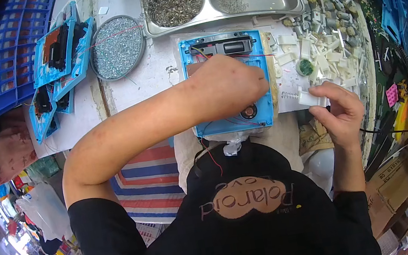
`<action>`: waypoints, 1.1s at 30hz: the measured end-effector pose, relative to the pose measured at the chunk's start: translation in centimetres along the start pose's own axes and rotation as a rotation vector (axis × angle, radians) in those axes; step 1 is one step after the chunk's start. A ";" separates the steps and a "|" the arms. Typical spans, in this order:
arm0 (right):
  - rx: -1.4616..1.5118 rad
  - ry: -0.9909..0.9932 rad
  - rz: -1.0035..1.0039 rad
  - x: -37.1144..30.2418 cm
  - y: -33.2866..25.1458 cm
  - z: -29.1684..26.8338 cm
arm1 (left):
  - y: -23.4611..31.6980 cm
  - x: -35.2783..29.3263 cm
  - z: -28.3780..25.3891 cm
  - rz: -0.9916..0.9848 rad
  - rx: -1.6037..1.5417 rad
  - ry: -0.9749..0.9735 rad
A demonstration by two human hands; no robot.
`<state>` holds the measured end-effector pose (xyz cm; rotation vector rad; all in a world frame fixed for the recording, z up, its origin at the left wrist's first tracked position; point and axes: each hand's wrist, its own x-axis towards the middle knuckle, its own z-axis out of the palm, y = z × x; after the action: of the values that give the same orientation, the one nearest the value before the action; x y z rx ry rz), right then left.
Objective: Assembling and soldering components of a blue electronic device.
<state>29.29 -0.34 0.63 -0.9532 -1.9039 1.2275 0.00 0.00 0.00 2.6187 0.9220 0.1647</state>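
In front of me on the table lies a blue plastic housing (227, 125), its inner side up, with a black mechanism (233, 47) along its far edge. A small round speaker-like part (249, 112) and thin wires show near its right side. My left hand (237, 83) is closed over the housing's middle, back of the hand upward; whatever its fingers hold is hidden. To the right of the housing, my right hand (341, 109) pinches a small white plastic piece (309, 98) between thumb and forefinger. A thin coil spring (289, 95) extends from that piece's left end.
A heap of white plastic pieces (331, 58) and metal cylinders spreads at right, beside a green roll (304, 66). A metal tray (271, 9) of small hardware stands behind, with a round dish (118, 48) of screws to its left. Blue housings (55, 70) are stacked far left.
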 end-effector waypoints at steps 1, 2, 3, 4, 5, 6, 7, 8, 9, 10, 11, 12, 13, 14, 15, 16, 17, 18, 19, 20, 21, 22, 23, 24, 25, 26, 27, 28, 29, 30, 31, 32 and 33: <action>0.000 0.018 -0.019 0.1 -0.1 -0.1 | -0.1 -0.1 0.3 -0.001 -0.029 0.068; 0.000 0.035 -0.038 0.1 -0.2 -0.2 | -0.2 -0.2 0.5 -0.002 -0.060 0.137; 0.001 0.039 -0.053 0.3 -0.1 0.0 | -0.2 -0.4 0.3 -0.032 -0.063 0.130; 0.001 0.041 -0.068 0.5 0.1 0.1 | 0.1 -0.6 0.1 -0.062 -0.066 0.124; 0.000 0.042 -0.082 0.6 0.2 0.2 | 0.2 -0.6 -0.2 -0.092 -0.070 0.119; -0.002 0.036 -0.071 0.4 0.1 0.1 | 0.3 -0.4 -0.3 -0.077 -0.040 0.077; -0.003 0.028 -0.061 0.3 -0.1 0.0 | 0.4 0.0 -0.4 -0.064 -0.010 0.035; -0.004 0.020 -0.052 0.1 -0.2 -0.1 | 0.6 0.3 -0.5 -0.051 0.022 -0.006; -0.008 0.022 -0.059 0.1 -0.2 -0.1 | 0.8 0.7 -1.0 -0.040 0.048 -0.055; -0.011 0.023 -0.067 0.0 -0.2 -0.2 | 1.1 1.1 -1.4 -0.030 0.076 -0.103; -0.015 0.024 -0.075 -0.1 -0.3 -0.3 | 1.4 1.6 -1.7 -0.022 0.103 -0.151; -0.012 0.030 -0.076 -0.2 -0.4 -0.4 | 1.5 1.9 -2.0 0.003 0.112 -0.151; -0.009 0.037 -0.077 -0.2 -0.5 -0.5 | 1.6 2.2 -2.2 0.028 0.122 -0.151; -0.006 0.043 -0.077 -0.3 -0.6 -0.6 | 1.6 2.5 -2.3 0.052 0.131 -0.150; -0.008 0.054 -0.080 -0.5 -0.7 -0.7 | 1.6 2.7 -2.5 0.077 0.132 -0.182; -0.009 0.064 -0.083 -0.7 -0.8 -0.8 | 1.4 2.9 -2.8 0.103 0.133 -0.214; -0.011 0.075 -0.086 -0.8 -0.8 -1.0 | 1.2 3.0 -2.9 0.128 0.133 -0.246; -0.013 0.089 -0.083 -1.1 -0.8 -1.1 | 1.0 3.0 -3.0 0.141 0.146 -0.282; -0.014 0.103 -0.080 -1.3 -0.7 -1.2 | 0.8 3.0 -3.0 0.154 0.159 -0.318; -0.016 0.117 -0.076 -1.4 -0.6 -1.3 | 0.5 3.0 -2.9 0.166 0.170 -0.355; -0.013 0.127 -0.068 -1.7 -0.5 -1.4 | 0.3 2.7 -2.5 0.173 0.165 -0.283; -0.009 0.137 -0.060 -2.0 -0.3 -1.4 | 0.1 2.1 -1.9 0.180 0.160 -0.211; -0.006 0.148 -0.051 -2.1 -0.2 -1.4 | -0.1 1.5 -1.6 0.188 0.155 -0.140; 0.002 0.167 -0.011 -2.3 0.0 -1.1 | -0.2 0.9 -1.4 0.158 0.124 -0.063; 0.011 0.186 0.029 -2.4 0.1 -0.5 | -0.3 0.2 -1.3 0.128 0.092 0.014; 0.020 0.206 0.069 -2.4 0.1 0.1 | -0.3 -0.6 -1.2 0.099 0.061 0.090; -0.031 0.132 0.078 -1.9 -0.3 0.6 | -0.1 -1.5 -0.9 0.025 0.007 0.197; -0.081 0.060 0.083 -0.9 -0.8 1.2 | 0.1 -2.4 -0.5 -0.049 -0.044 0.302; -0.130 -0.013 0.090 0.0 -0.9 1.9 | 0.3 -3.0 0.0 -0.124 -0.095 0.406; -0.188 -0.037 -0.007 1.0 -0.9 2.5 | 0.4 -3.6 0.4 -0.197 -0.210 0.485; -0.247 -0.053 -0.104 1.8 -0.6 3.1 | 0.6 -3.7 0.8 -0.243 -0.259 0.512; -0.307 -0.069 -0.200 2.5 -0.4 3.5 | 0.8 -3.7 1.2 -0.288 -0.310 0.538; -0.378 -0.094 -0.244 3.2 -0.6 3.6 | 1.0 -4.1 1.4 -0.349 -0.361 0.564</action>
<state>24.51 0.63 0.42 -0.8268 -2.3012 0.7989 -2.24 -3.70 -0.91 2.0635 1.3611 0.9160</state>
